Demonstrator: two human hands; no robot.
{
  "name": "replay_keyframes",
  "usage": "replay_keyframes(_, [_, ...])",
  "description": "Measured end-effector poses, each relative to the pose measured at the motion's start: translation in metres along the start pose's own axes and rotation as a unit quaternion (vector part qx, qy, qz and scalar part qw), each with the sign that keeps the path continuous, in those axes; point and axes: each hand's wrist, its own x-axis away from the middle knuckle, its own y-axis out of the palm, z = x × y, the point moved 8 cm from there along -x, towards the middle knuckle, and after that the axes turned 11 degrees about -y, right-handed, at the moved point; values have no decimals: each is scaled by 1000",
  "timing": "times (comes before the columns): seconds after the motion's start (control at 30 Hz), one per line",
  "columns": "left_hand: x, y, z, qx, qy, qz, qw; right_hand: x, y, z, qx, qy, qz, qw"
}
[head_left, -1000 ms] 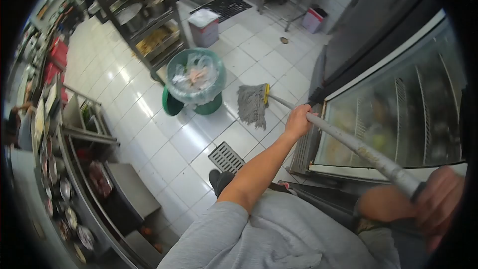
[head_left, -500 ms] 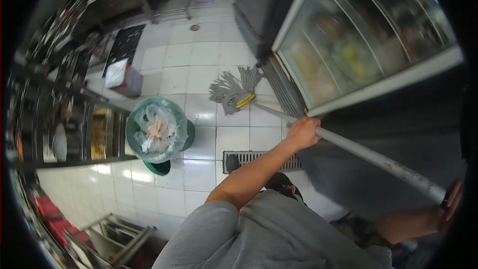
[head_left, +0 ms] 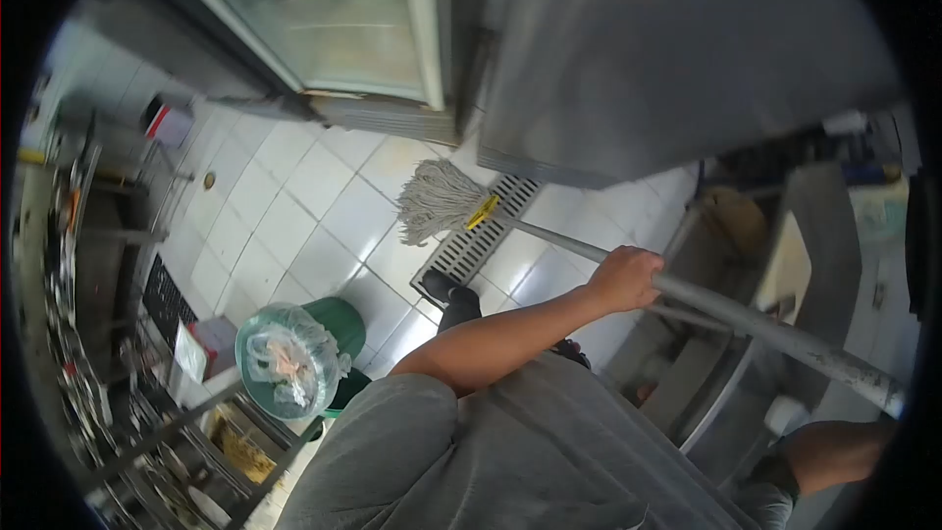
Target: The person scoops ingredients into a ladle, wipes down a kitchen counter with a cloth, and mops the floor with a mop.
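Note:
My left hand (head_left: pixel 628 278) is closed around the grey handle of a mop (head_left: pixel 770 329), part-way along it. The handle slants from the right edge of the view down to a yellow clamp (head_left: pixel 482 211). Grey string strands of the mop head (head_left: pixel 434 201) fan out on the white tiles, beside and partly over a slotted floor drain grate (head_left: pixel 469 253). My right forearm (head_left: pixel 839 453) reaches toward the handle's upper end at the far right. The dark edge of the view hides the fingers of that hand.
A glass-door fridge (head_left: pixel 358 29) and a large grey metal cabinet (head_left: pixel 677 49) stand ahead. A green bin (head_left: pixel 339 324) with a plastic liner is at left, near metal shelving. A steel sink unit (head_left: pixel 726 402) stands right. My dark shoe (head_left: pixel 439 285) touches the grate.
My view has turned to the right. The mop head has shifted from the tiles by the fridge to beside the drain grate. My left hand has kept its hold on the handle.

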Motion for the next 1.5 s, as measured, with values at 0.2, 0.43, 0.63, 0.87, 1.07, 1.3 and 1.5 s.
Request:
replay_keyframes(0.2, [25,154,71,67,54,-131,988,46,-42,-151,283,109,-87,949])
replay_keyframes(0.43, [84,233,117,77,80,-343,933,110,-7,-220,469,-24,20,883])
replay_keyframes(0.63, [179,205,114,61,93,-526,843,171,63,-308,636,-213,163,723])
replay_keyframes(0.87, [248,30,49,-16,39,-551,833,220,129,-289,644,-167,206,717])
replay_keyframes(1.07, [280,-139,-65,-137,-92,-358,919,295,87,-159,726,-151,287,607])
replay_keyframes(1.3, [417,-378,-237,-240,-260,121,928,260,310,195,-41,147,-199,968])
replay_keyframes(1.5, [493,-473,-302,-323,-280,341,837,328,386,311,-162,220,-250,929])
